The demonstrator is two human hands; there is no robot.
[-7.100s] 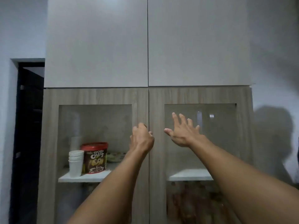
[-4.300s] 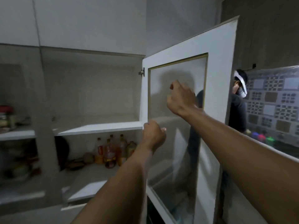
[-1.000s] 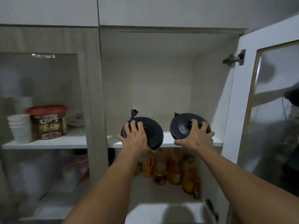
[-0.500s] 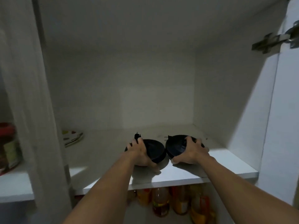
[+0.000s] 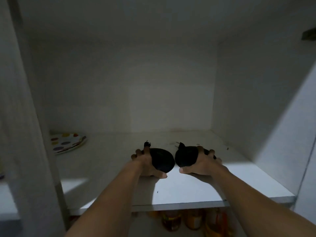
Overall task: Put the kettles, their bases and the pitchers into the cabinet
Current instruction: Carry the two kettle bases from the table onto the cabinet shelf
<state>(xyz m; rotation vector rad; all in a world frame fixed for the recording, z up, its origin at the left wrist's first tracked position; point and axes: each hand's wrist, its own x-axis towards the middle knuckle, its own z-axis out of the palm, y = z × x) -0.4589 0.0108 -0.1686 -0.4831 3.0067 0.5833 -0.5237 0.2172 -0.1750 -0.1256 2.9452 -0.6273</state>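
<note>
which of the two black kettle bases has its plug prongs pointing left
The right base, held in the right hand: its prongs point up-left. The left base, in the left hand, has its plug standing upright.

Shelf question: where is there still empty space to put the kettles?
The shelf is bare behind the two kettle bases, up to the back wall, and at the front right corner. It is crowded in the middle, where the left hand and right hand hold the left base and right base. A dotted plate fills the back left.
</note>
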